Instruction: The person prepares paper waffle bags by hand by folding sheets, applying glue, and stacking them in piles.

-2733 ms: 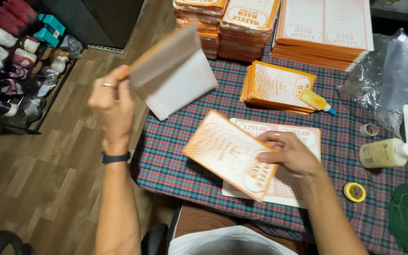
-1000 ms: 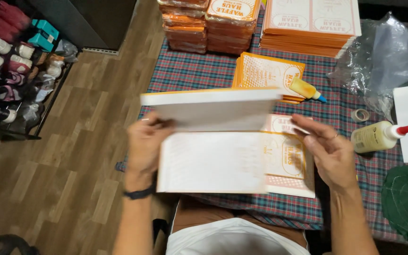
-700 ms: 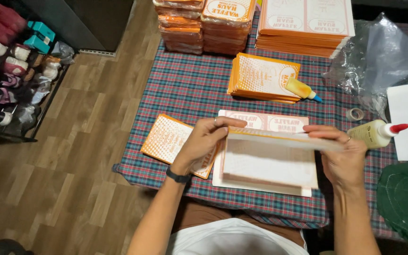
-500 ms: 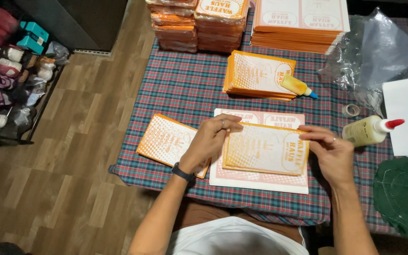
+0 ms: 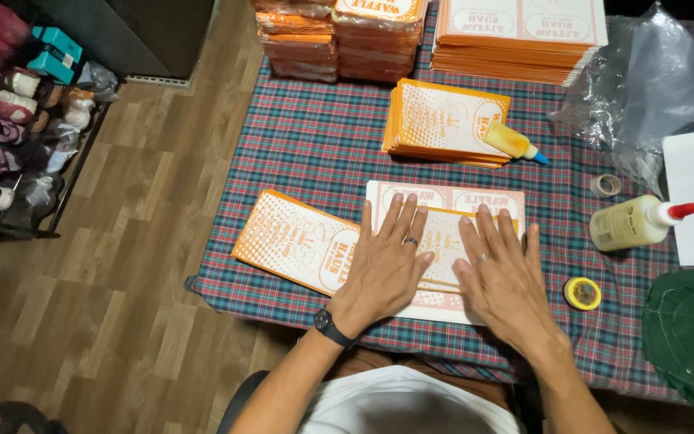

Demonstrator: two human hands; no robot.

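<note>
Your left hand [image 5: 383,269] and right hand [image 5: 501,277] lay open, flat, side by side, directly atop the folded orange bag [image 5: 443,253], its long axis crosswise.

Plaid-clothed table [image 5: 315,145]: orange paper bag stacks [image 5: 443,120], glue bottle [image 5: 636,223], tape rolls [image 5: 582,292], plastic wrap [image 5: 652,88].

Left hand [image 5: 383,261]: no longer lifting a sheet, now flat on folded bag [image 5: 443,249] | right hand [image 5: 504,273]: now flat beside it | bag: raised and open earlier, now pressed down on the white sheet [image 5: 447,197]
</note>
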